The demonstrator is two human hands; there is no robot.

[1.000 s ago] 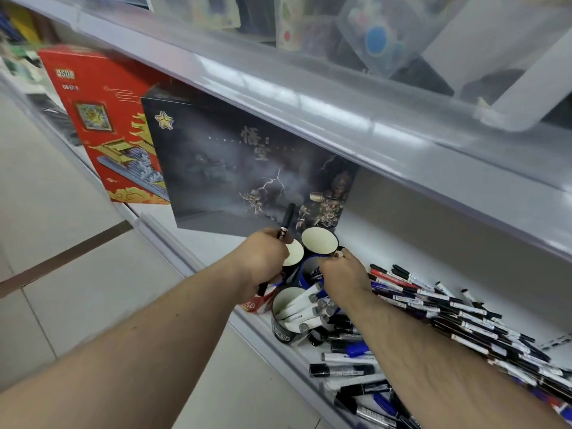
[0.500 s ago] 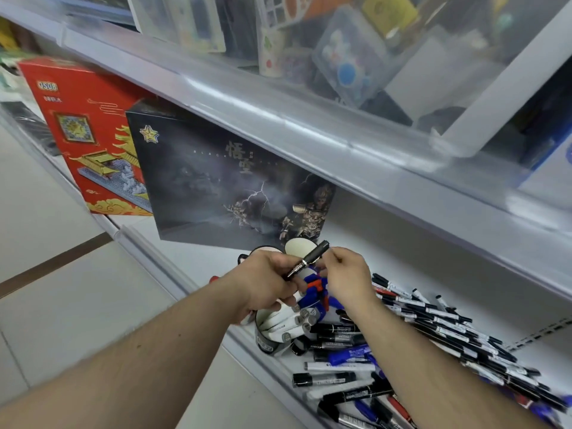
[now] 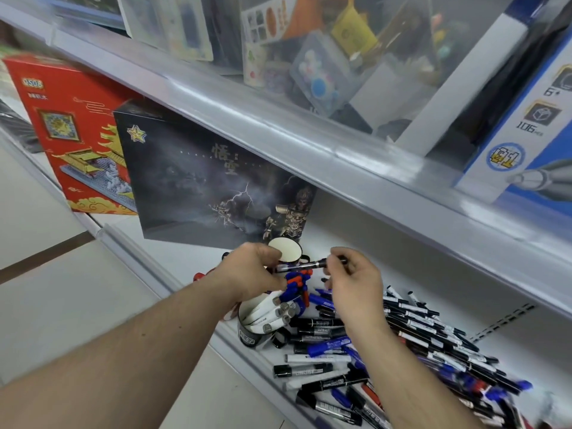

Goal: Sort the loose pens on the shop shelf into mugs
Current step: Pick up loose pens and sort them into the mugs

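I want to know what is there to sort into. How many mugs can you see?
2 clearly: a dark mug of white markers at the shelf edge and an empty white-lined mug behind the hands. Others may be hidden.

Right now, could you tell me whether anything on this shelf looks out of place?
Yes: dozens of black, blue and red marker pens lie heaped loose across the white shelf, not in mugs. The near dark mug holds white pens leaning askew.
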